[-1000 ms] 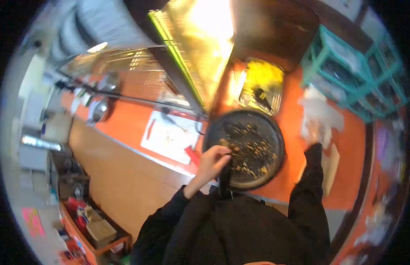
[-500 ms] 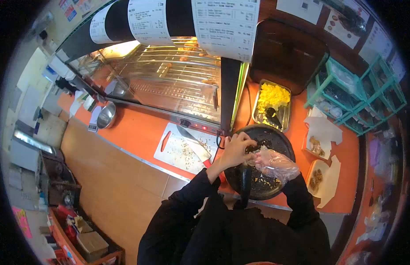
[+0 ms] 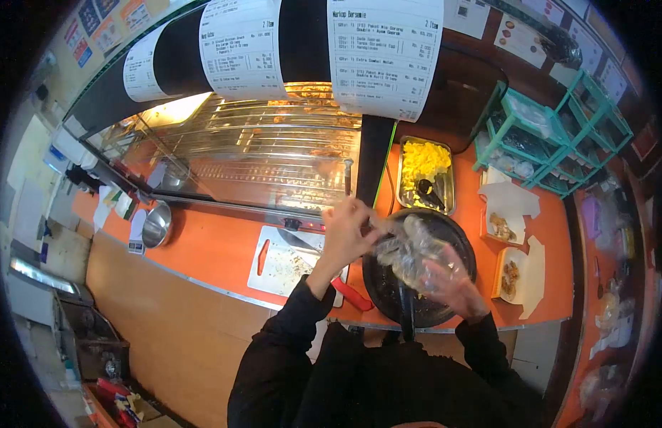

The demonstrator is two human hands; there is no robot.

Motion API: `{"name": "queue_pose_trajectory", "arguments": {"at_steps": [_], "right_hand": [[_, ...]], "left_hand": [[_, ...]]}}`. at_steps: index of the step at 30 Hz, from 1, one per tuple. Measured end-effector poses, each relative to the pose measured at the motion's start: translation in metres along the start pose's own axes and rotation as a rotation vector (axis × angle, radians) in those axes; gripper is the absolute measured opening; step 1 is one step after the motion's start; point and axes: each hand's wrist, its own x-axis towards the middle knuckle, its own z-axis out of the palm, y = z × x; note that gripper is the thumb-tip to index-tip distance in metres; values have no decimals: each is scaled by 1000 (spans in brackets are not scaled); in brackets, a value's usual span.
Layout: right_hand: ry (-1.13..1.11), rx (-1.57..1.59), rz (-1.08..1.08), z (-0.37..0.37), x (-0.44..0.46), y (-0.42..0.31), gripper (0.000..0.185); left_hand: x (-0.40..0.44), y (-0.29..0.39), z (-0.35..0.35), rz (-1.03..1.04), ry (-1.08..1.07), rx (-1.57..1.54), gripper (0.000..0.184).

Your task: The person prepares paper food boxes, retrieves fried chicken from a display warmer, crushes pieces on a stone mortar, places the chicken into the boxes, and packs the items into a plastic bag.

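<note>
A clear plastic glove is stretched between my two hands over a round, dark, thick-rimmed dish. My left hand is closed, its fingertips pinching the glove's finger end. My right hand is partly inside the glove, fingers extended, with the wrist bare. A dark rod-like handle lies over the dish's near rim; I cannot tell whether it is attached. Left of the dish, a red-handled knife lies across a white cutting board bearing chopped bits.
Behind the dish stands a metal tray of yellow food. Two open paper boxes with food sit at right, below green drawers. A glass warming cabinet with hanging receipts borders the orange counter. A metal bowl stands left.
My left hand has moved up and left, pulling the glove's finger end. The glove has slid partway off my right hand, baring the wrist. The view has shifted.
</note>
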Motion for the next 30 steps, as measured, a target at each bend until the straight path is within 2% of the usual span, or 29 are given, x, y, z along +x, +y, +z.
{"name": "queue_pose_trajectory", "arguments": {"at_steps": [1,2,4,10,12,14,15,22,25,27,28,29,30], "right_hand": [[27,2,-94,3,1,-4,94],[53,7,-188,7,2,-8,95],[99,-58,-245,25,12,-16,95],[133,-220,-419,67,54,14,107],[124,-233,-433,71,65,23,105],[27,-78,-469,79,72,26,92],[11,-107,-462,75,76,28,89],[-52,-86,-507,89,105,35,87],[-84,-217,-393,94,138,35,88],[-39,-446,-310,103,164,29,78],[-38,-444,-315,101,183,28,78],[125,-906,-673,96,205,28,67],[189,-1140,-848,101,213,18,62]], "left_hand": [[6,-15,3,67,229,-104,21],[12,-20,-2,70,224,-107,21],[24,-24,-12,-36,603,55,17],[37,-40,-10,44,572,271,15],[38,-28,-16,82,568,270,15],[38,-26,-16,114,564,268,14],[39,-29,-12,110,573,301,13],[40,-46,-20,62,649,374,16],[34,-59,-38,0,628,344,15],[33,-68,-44,-69,640,240,13],[33,-70,-47,-63,639,240,13],[31,-72,-49,-117,618,195,14],[31,-73,-50,-173,597,150,14]]}}
